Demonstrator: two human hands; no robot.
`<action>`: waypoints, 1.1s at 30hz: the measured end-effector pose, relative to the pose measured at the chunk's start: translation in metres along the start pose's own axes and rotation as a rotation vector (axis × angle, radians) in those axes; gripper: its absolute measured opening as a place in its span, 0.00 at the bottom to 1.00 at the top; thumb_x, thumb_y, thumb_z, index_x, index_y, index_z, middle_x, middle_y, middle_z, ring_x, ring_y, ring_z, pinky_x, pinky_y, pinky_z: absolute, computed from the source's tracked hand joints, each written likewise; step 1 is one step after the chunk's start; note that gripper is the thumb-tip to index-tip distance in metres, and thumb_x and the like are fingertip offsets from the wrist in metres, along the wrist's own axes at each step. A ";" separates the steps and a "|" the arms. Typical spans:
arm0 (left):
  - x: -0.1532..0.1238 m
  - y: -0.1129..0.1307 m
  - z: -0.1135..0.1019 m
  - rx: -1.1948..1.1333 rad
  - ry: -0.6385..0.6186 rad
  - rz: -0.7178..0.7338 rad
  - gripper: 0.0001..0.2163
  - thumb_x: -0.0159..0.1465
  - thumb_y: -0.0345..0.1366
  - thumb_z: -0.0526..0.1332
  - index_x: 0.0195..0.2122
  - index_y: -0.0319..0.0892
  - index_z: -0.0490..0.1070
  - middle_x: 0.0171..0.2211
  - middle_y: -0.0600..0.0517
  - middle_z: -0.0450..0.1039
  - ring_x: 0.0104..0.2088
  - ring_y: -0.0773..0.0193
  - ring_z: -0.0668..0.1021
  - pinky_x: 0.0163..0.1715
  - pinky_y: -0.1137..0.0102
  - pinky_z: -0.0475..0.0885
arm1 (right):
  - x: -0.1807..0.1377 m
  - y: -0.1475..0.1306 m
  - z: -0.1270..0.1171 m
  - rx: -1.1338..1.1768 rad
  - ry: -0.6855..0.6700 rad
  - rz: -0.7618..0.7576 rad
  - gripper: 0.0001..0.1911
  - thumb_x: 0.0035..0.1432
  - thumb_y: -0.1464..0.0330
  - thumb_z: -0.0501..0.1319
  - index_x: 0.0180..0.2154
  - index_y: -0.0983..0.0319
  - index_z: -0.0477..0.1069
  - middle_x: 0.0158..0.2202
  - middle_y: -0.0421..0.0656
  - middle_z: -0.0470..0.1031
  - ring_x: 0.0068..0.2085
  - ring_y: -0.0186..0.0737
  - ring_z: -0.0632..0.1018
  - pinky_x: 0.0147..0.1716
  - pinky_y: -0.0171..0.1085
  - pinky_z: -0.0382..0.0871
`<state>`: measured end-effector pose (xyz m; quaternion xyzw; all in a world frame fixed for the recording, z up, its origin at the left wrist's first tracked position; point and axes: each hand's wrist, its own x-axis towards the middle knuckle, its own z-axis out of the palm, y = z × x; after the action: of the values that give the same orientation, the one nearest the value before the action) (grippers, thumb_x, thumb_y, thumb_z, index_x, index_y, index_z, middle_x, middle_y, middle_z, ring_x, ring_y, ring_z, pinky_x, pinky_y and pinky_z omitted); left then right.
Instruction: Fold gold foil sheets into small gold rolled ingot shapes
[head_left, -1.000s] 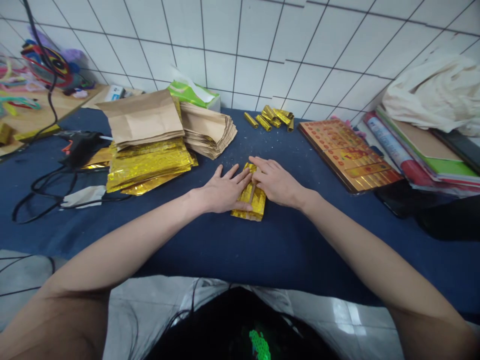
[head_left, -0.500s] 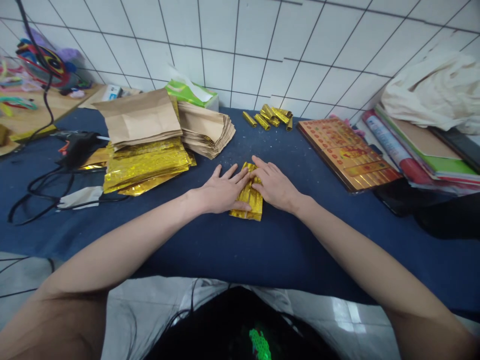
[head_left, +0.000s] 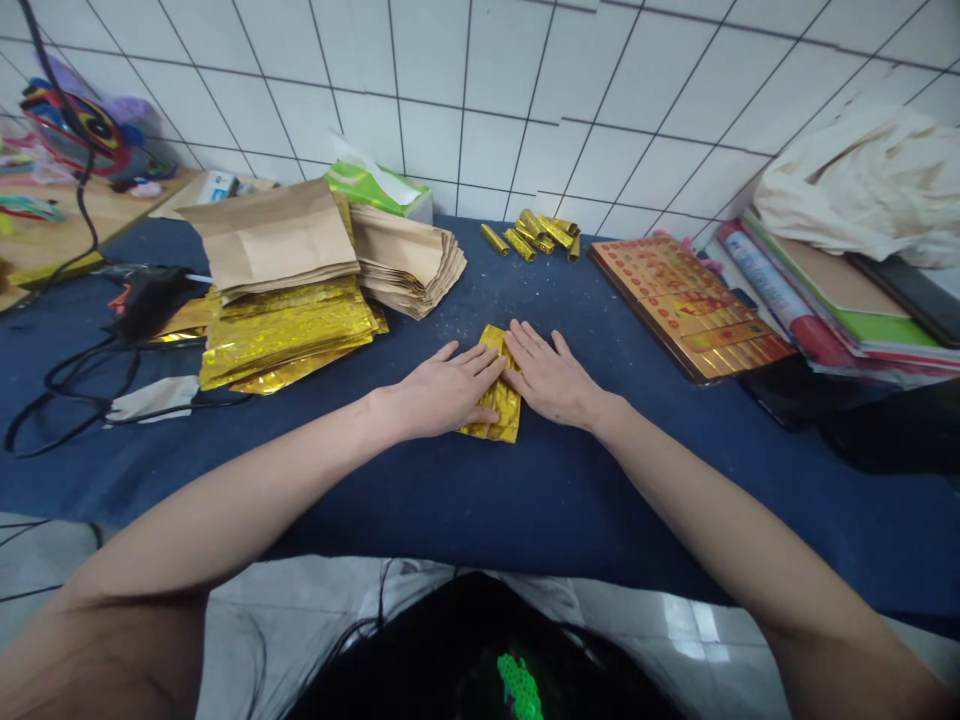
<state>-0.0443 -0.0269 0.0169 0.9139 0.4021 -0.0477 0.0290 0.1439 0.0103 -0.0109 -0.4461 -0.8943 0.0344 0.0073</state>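
A folded strip of gold foil paper [head_left: 506, 412] lies flat on the blue cloth in front of me. My left hand [head_left: 454, 388] rests palm down across its left side, fingers stretched out over the foil. On the other side my right hand [head_left: 551, 375] lies flat with fingers extended, its fingertips and thumb at the foil's right edge. Neither hand grasps the foil; part of it is hidden under my fingers. Farther back sit several small rolled gold tubes [head_left: 534, 236] in a loose pile.
To the left are stacked gold foil sheets [head_left: 289, 335], brown paper sheets [head_left: 274, 240], a black glue gun [head_left: 154, 300] with its cable, and a green tissue pack [head_left: 379, 190]. An orange-gold packet [head_left: 690, 310] and stacked books [head_left: 847, 300] stand at right, near the tiled wall.
My right hand has flattened and its fingers have straightened, shifting slightly right off the foil. The left hand's fingers have drawn closer together. The foil remains in place.
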 end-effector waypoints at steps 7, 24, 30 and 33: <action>0.000 0.000 0.002 0.043 -0.001 0.014 0.28 0.65 0.47 0.48 0.61 0.34 0.52 0.63 0.41 0.50 0.63 0.55 0.55 0.59 0.56 0.53 | -0.004 -0.003 -0.005 -0.025 -0.051 0.049 0.37 0.62 0.54 0.34 0.62 0.73 0.46 0.65 0.56 0.43 0.65 0.51 0.47 0.59 0.61 0.41; 0.001 0.002 -0.002 -0.044 -0.089 -0.014 0.34 0.63 0.53 0.47 0.63 0.34 0.46 0.65 0.42 0.43 0.65 0.55 0.49 0.60 0.52 0.48 | -0.005 -0.004 -0.002 -0.006 -0.048 0.077 0.38 0.61 0.53 0.34 0.63 0.72 0.45 0.66 0.55 0.42 0.66 0.51 0.46 0.60 0.60 0.39; 0.001 0.004 0.001 -0.062 -0.121 -0.023 0.36 0.62 0.55 0.46 0.64 0.35 0.43 0.66 0.42 0.38 0.65 0.53 0.45 0.60 0.49 0.45 | -0.005 0.001 -0.004 0.030 -0.112 0.048 0.45 0.57 0.46 0.38 0.64 0.72 0.39 0.66 0.54 0.36 0.66 0.52 0.42 0.60 0.61 0.37; 0.001 0.004 0.001 -0.070 -0.137 -0.022 0.38 0.61 0.58 0.46 0.64 0.36 0.42 0.66 0.42 0.36 0.66 0.53 0.44 0.60 0.48 0.44 | -0.005 0.003 -0.006 0.046 -0.141 0.034 0.51 0.52 0.41 0.42 0.64 0.71 0.37 0.66 0.55 0.34 0.66 0.53 0.39 0.59 0.62 0.36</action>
<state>-0.0412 -0.0290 0.0156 0.9025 0.4106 -0.0962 0.0877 0.1495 0.0081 -0.0050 -0.4576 -0.8838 0.0862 -0.0460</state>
